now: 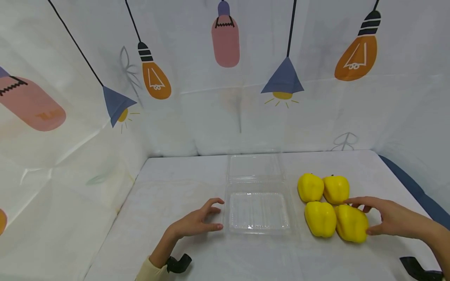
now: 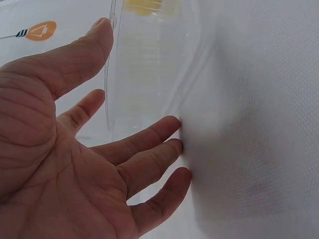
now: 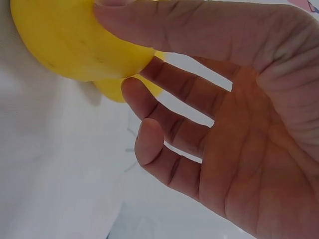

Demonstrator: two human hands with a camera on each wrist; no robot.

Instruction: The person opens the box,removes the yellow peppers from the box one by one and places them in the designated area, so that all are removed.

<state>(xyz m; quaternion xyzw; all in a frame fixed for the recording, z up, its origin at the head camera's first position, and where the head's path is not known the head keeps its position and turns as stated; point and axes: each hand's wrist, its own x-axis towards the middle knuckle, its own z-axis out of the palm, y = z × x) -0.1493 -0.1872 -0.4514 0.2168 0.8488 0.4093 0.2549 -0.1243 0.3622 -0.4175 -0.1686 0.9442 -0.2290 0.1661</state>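
Yellow bell peppers stand in a tight cluster on the right of the white table. My right hand [image 1: 391,218] is at the nearest right pepper [image 1: 352,224], its thumb on the right side and its index finger reaching over the top. In the right wrist view the thumb [image 3: 144,25] lies against that pepper [image 3: 75,45], while the other fingers curve loosely below it. A clear plastic clamshell box [image 1: 258,210] lies in the middle with its lid [image 1: 256,166] folded back. Beside the box's left wall, my left hand [image 1: 197,221] holds nothing, thumb and fingers spread apart.
Three other peppers, at back left [image 1: 311,187], back right [image 1: 336,189] and front left [image 1: 320,219], press close around the gripped one. A white sheet [image 1: 225,117] printed with lamps hangs behind and along the left of the table [image 1: 168,183].
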